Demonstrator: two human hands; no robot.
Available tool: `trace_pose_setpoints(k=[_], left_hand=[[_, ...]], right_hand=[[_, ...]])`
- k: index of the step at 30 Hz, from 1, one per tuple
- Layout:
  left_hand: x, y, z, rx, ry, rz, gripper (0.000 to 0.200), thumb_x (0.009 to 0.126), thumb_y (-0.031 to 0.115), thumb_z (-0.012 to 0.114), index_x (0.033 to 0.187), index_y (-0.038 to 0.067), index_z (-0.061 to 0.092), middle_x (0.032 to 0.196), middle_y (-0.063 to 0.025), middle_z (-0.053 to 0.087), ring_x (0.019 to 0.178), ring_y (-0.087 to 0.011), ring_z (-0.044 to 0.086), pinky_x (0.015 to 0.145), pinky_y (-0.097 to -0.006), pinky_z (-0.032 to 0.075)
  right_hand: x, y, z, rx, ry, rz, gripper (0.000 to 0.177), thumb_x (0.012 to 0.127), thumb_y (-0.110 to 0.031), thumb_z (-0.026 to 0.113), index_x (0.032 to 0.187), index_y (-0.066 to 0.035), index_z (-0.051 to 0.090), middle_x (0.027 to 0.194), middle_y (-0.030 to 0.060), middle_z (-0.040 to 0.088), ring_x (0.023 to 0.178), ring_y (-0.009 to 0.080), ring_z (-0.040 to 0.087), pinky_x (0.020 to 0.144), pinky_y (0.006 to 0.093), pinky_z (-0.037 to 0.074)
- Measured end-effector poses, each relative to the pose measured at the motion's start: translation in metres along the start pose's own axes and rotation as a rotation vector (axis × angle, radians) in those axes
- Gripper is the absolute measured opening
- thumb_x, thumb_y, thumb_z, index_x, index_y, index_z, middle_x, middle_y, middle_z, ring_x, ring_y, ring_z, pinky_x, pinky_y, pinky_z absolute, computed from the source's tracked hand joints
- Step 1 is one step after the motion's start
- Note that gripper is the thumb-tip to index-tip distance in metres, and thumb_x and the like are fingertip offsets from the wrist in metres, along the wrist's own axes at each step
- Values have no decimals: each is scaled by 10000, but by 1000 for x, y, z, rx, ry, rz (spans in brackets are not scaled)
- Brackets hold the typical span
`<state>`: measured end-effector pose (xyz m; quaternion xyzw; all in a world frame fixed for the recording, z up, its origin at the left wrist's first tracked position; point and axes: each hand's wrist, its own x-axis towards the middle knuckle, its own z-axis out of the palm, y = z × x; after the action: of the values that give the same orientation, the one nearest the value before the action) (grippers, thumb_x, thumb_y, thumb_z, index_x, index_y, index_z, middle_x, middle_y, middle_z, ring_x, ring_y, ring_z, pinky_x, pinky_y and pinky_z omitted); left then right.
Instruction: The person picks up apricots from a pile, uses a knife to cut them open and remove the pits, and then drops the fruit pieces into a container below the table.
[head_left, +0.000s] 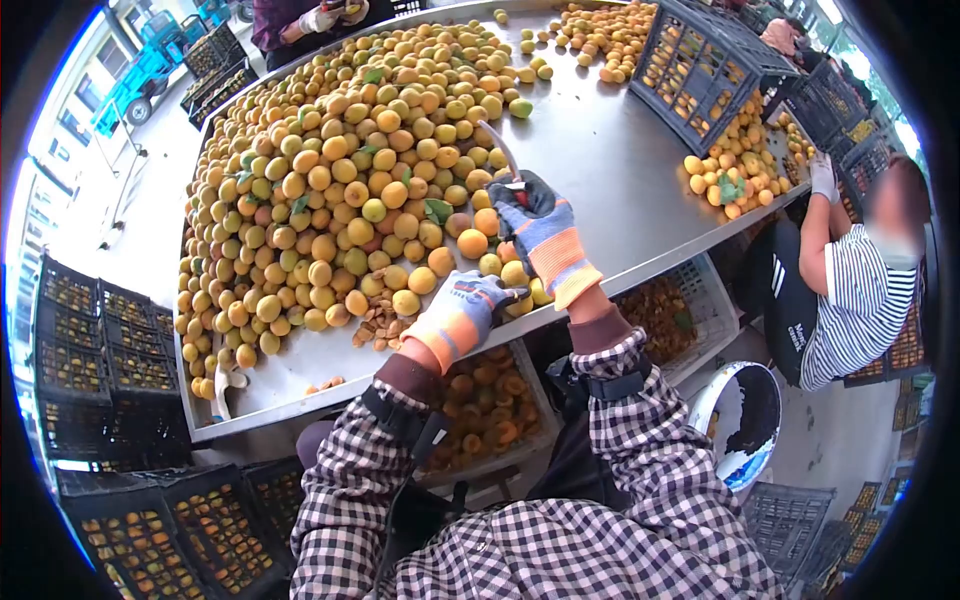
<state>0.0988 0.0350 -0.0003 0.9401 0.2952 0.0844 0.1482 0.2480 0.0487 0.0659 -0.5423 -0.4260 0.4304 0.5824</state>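
My right hand (545,235), in a grey, blue and orange work glove, is closed around the red handle of a knife (499,147). Its thin curved blade points up and away over the table. Lower and to the left, my left hand (455,312), gloved alike, rests low at the pile's near edge. Its fingers are bent together toward the right, and whatever lies under them is hidden. A large heap of apricots (330,180) covers the left part of the metal table (590,150). Brown apricot pits (380,325) lie just left of my left hand.
A crate of halved apricots (490,400) stands below the table edge, with a white crate (705,300) to its right. A tipped black crate (695,75) spills apricots. A white bucket (735,420) stands near a seated person (865,290). Stacked crates (100,350) stand left.
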Motion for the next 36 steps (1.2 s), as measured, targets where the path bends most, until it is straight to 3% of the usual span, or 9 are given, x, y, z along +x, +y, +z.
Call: trace_pose_setpoints(k=[7, 10, 16, 19, 20, 23, 27, 29, 36], left_hand=[[25, 5, 7, 144, -96, 4, 243, 753, 131, 694, 993, 128, 660, 999, -102, 671, 1013, -278, 625, 854, -375, 489], [6, -7, -4, -85, 195, -101, 459, 652, 154, 787, 1087, 103, 650, 1004, -115, 664, 982, -310, 610, 831, -386, 505], [-55, -42, -49, -1328, 412, -347, 532, 776, 31, 768, 1265, 11, 561, 1167, -44, 634, 1021, -127, 603, 833, -254, 510], [-74, -18, -66, -1558, 486, -359, 553, 831, 72, 705, 1348, 17, 516, 1166, -41, 624, 998, -108, 600, 832, -234, 505], [-79, -22, -60, -1550, 422, -405, 545, 847, 86, 678, 1359, 16, 506, 1168, -43, 620, 997, -106, 597, 839, -232, 505], [-84, -21, -57, -1618, 413, -397, 542, 866, 116, 635, 1377, 14, 485, 1180, -52, 609, 965, -102, 592, 810, -224, 500], [-88, -25, -64, -1679, 415, -403, 534, 861, 146, 665, 1352, 20, 497, 1143, -47, 623, 936, -110, 598, 789, -232, 499], [-92, -29, -59, -1578, 521, -437, 525, 854, 167, 696, 1326, 25, 516, 1139, -37, 626, 930, -107, 598, 778, -226, 489], [-101, -34, -70, -1532, 554, -357, 513, 829, 144, 741, 1290, 23, 549, 1132, -32, 631, 977, -97, 604, 792, -229, 497]], right_hand=[[1, -1, 3, 6, -33, -3, 132, 881, -114, 711, 974, -34, 661, 771, -19, 634, 697, 40, 503, 633, 217, 461], [0, -1, -2, -23, -19, -5, 104, 891, -90, 695, 957, -23, 651, 782, -16, 637, 739, 44, 521, 667, 222, 473], [-5, 0, -7, 32, -139, 176, 253, 929, -196, 674, 1099, -8, 662, 814, 0, 663, 714, 66, 539, 623, 246, 463], [-16, -9, -2, -123, -215, 176, 251, 932, -197, 666, 1092, -4, 660, 813, 16, 670, 679, 60, 523, 605, 242, 449], [-14, 5, -2, -274, -252, -7, 239, 933, -178, 655, 1093, -1, 655, 792, 16, 661, 666, 44, 511, 597, 233, 437], [-20, 20, 6, -47, -451, 72, 212, 939, -116, 626, 1123, -11, 638, 897, 18, 673, 712, 51, 533, 627, 218, 449], [-42, 15, 20, -113, -559, -31, 278, 922, -16, 622, 1181, 65, 564, 1093, 98, 689, 1004, 110, 644, 843, 228, 514], [-51, 19, 27, -128, -613, -150, 230, 911, -28, 632, 1125, 44, 590, 1003, 86, 687, 897, 106, 650, 767, 231, 521], [-57, 18, 30, -508, -624, -348, 246, 872, -157, 676, 1074, -21, 646, 942, 172, 683, 872, 330, 668, 735, 352, 526]])
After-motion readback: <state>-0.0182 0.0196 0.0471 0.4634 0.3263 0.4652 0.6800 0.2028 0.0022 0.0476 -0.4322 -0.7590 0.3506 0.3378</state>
